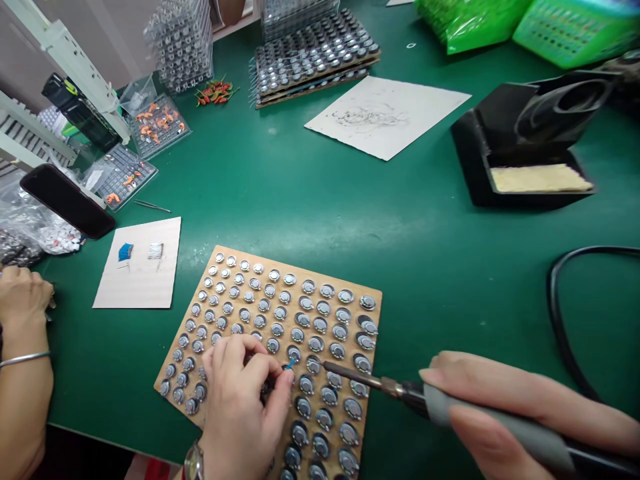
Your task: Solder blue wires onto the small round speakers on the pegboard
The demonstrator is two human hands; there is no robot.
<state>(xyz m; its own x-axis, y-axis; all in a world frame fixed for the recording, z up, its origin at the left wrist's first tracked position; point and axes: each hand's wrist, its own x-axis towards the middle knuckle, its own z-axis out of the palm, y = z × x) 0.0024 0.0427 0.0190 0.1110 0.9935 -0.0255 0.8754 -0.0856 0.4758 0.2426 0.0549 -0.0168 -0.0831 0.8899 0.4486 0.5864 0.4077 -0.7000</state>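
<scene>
My left hand point(245, 400) rests on the wooden board point(373, 300) of small round metal parts point(316, 344), fingers pinched narrow on a short blue wire point(291, 363) held down at one part in the lower middle rows. My right hand point(505, 413) is closed around the grey grip of the soldering iron point(380, 383), whose tip lies low across the board's right side and ends just beside the blue wire.

The board lies tilted on the green bench point(280, 187), its near corner running out of view below. Left of it lies a pale card point(145, 280) with a small blue bundle point(125, 252) and a grey bundle on it. Beyond that, at the far left, another person's hand point(23, 293) with a bangle at the wrist rests at the bench edge, near a dark phone point(65, 200) and clear trays of orange bits point(157, 123). A thin pair of tweezers point(151, 206) lies near those trays.

Farther back stand stacked boards of the same parts point(315, 57), and a scorched white sheet point(387, 113) lies in front of them. The black iron stand point(525, 140) with its yellow sponge sits at the right, well apart from the board, and a black cable point(560, 313) loops along the bench near my right wrist.

Between the board and the stand, and from the board up to the white sheet, the bench lies bare.
</scene>
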